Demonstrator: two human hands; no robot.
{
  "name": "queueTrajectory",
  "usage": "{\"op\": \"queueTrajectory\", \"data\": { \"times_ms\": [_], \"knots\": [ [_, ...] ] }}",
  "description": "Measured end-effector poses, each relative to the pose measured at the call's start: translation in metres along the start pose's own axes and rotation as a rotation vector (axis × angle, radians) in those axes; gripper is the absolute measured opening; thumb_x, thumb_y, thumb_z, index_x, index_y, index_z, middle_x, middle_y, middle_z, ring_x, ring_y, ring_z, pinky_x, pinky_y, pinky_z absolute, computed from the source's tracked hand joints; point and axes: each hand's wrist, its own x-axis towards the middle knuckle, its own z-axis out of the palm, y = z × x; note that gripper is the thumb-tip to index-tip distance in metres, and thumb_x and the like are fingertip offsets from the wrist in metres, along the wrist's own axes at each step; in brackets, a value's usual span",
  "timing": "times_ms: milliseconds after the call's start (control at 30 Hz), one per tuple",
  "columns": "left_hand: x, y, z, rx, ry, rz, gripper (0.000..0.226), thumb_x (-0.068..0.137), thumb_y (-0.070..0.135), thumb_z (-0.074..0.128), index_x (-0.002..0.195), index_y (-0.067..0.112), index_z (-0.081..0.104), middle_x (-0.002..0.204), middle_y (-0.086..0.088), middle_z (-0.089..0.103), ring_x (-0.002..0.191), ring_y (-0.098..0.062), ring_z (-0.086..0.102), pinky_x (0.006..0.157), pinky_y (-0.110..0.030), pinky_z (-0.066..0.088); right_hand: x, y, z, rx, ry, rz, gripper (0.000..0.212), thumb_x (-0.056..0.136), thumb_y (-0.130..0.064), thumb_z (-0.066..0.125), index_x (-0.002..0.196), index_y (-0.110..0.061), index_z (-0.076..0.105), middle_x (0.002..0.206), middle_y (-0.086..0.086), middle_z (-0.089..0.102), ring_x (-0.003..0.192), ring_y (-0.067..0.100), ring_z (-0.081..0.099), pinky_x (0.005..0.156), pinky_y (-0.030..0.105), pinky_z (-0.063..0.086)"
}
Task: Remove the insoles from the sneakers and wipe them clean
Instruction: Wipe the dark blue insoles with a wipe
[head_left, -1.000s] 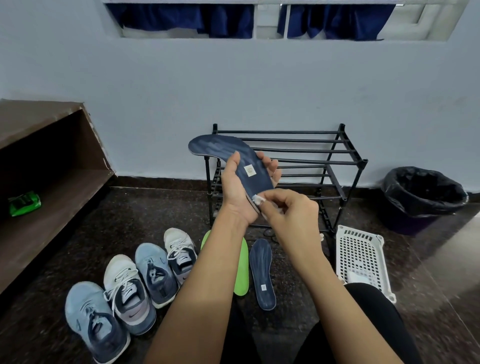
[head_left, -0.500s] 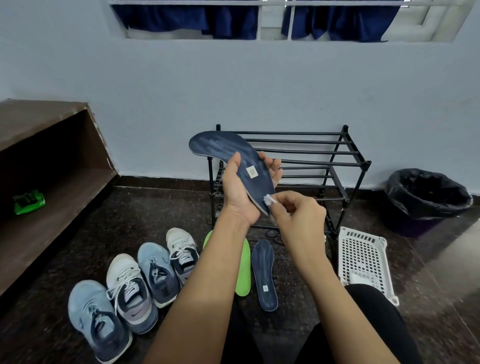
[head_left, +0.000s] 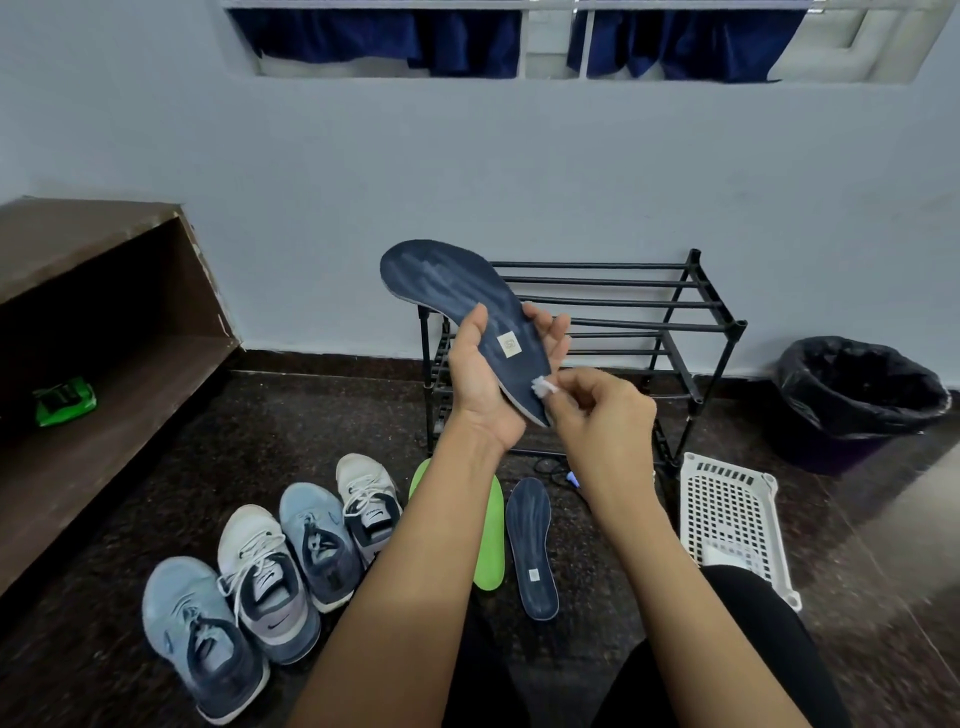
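My left hand (head_left: 480, 379) holds a dark blue insole (head_left: 457, 296) up in front of me, thumb on one edge and fingers behind the other, toe end pointing up-left. My right hand (head_left: 597, 421) pinches a small white wipe (head_left: 543, 387) against the insole's heel end. On the floor lie a second dark blue insole (head_left: 532, 551) and a green insole (head_left: 491, 540), partly hidden by my left forearm. Several sneakers (head_left: 270, 577), blue and white, stand in a row at the lower left.
A black metal shoe rack (head_left: 649, 312) stands against the wall behind my hands. A white perforated basket (head_left: 732, 514) lies to the right, a black-lined bin (head_left: 857, 400) beyond it. A brown wooden shelf (head_left: 104, 374) with a green packet (head_left: 65, 400) is at left.
My right hand with the wipe has shifted slightly right and up along the heel end of the held insole. My left hand keeps the insole in the same pose.
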Motion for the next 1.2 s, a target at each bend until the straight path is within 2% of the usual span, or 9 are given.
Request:
{"op": "queueTrajectory", "data": {
  "times_ms": [167, 333, 467, 567, 733, 833, 900, 1000, 1200],
  "knots": [
    [0.003, 0.002, -0.003, -0.016, -0.004, 0.070, 0.038, 0.099, 0.043, 0.035, 0.089, 0.012, 0.055, 0.085, -0.001, 0.058, 0.087, -0.019, 0.067, 0.094, -0.036, 0.047, -0.009, -0.003, -0.007, 0.056, -0.108, 0.086, 0.005, 0.082, -0.017, 0.072, 0.079, -0.015, 0.074, 0.058, -0.005, 0.066, 0.054, 0.004, 0.058, 0.056, 0.009, 0.043],
    [0.006, 0.000, -0.001, 0.094, 0.009, 0.041, 0.043, 0.101, 0.044, 0.031, 0.088, 0.011, 0.057, 0.074, -0.002, 0.064, 0.080, -0.018, 0.069, 0.088, -0.034, 0.050, -0.009, -0.006, -0.007, 0.017, -0.202, 0.042, 0.008, 0.082, -0.018, 0.072, 0.075, -0.016, 0.073, 0.055, -0.009, 0.062, 0.052, 0.001, 0.053, 0.055, 0.010, 0.041],
    [0.009, -0.001, -0.001, 0.121, 0.041, 0.038, 0.044, 0.100, 0.043, 0.033, 0.088, 0.009, 0.058, 0.072, -0.005, 0.063, 0.073, -0.019, 0.068, 0.079, -0.033, 0.055, -0.007, -0.013, -0.003, 0.141, -0.170, 0.011, 0.004, 0.082, -0.013, 0.071, 0.082, -0.013, 0.075, 0.067, -0.010, 0.068, 0.061, -0.003, 0.059, 0.061, 0.008, 0.043],
    [0.008, -0.009, 0.000, 0.125, 0.068, 0.012, 0.042, 0.099, 0.043, 0.039, 0.086, 0.009, 0.060, 0.073, -0.005, 0.062, 0.075, -0.019, 0.067, 0.079, -0.031, 0.054, -0.001, -0.014, 0.007, 0.167, -0.060, -0.046, 0.007, 0.081, -0.009, 0.071, 0.083, -0.014, 0.075, 0.072, -0.008, 0.069, 0.063, -0.004, 0.059, 0.064, 0.005, 0.041],
    [0.004, -0.012, 0.002, 0.117, 0.013, 0.018, 0.034, 0.090, 0.043, 0.051, 0.089, 0.010, 0.059, 0.082, -0.004, 0.060, 0.082, -0.018, 0.062, 0.079, -0.028, 0.052, 0.005, -0.010, 0.014, 0.075, 0.119, -0.116, 0.012, 0.081, -0.001, 0.068, 0.089, -0.008, 0.073, 0.085, 0.004, 0.072, 0.076, 0.008, 0.062, 0.074, 0.009, 0.044],
    [0.005, -0.004, -0.001, 0.070, -0.011, 0.068, 0.036, 0.094, 0.043, 0.047, 0.095, 0.010, 0.061, 0.082, -0.004, 0.060, 0.078, -0.017, 0.061, 0.076, -0.032, 0.050, 0.005, -0.005, 0.010, -0.011, 0.048, -0.054, 0.009, 0.082, -0.004, 0.067, 0.087, -0.009, 0.073, 0.080, 0.006, 0.070, 0.069, 0.015, 0.060, 0.067, 0.015, 0.042],
    [0.007, 0.000, -0.005, 0.059, 0.014, 0.097, 0.034, 0.096, 0.045, 0.044, 0.095, 0.014, 0.060, 0.078, -0.002, 0.059, 0.071, -0.015, 0.060, 0.075, -0.033, 0.049, 0.002, -0.002, 0.005, -0.021, -0.064, 0.013, 0.006, 0.083, -0.009, 0.068, 0.084, -0.012, 0.074, 0.071, 0.002, 0.069, 0.062, 0.010, 0.056, 0.060, 0.008, 0.039],
    [0.007, 0.003, -0.006, 0.053, 0.023, 0.065, 0.035, 0.096, 0.048, 0.042, 0.086, 0.018, 0.057, 0.074, 0.001, 0.056, 0.066, -0.012, 0.058, 0.077, -0.033, 0.047, -0.007, -0.006, -0.001, 0.092, -0.174, 0.050, 0.005, 0.083, -0.015, 0.071, 0.080, -0.014, 0.075, 0.065, -0.007, 0.067, 0.058, 0.002, 0.057, 0.059, 0.010, 0.043],
    [0.004, -0.006, 0.000, 0.037, 0.009, 0.022, 0.033, 0.092, 0.047, 0.044, 0.082, 0.017, 0.053, 0.074, -0.002, 0.052, 0.067, -0.014, 0.057, 0.075, -0.029, 0.050, 0.000, -0.021, 0.009, 0.257, -0.081, 0.004, 0.009, 0.079, -0.010, 0.072, 0.083, -0.017, 0.076, 0.071, -0.010, 0.069, 0.064, -0.001, 0.060, 0.065, 0.011, 0.044]
  ]
}}
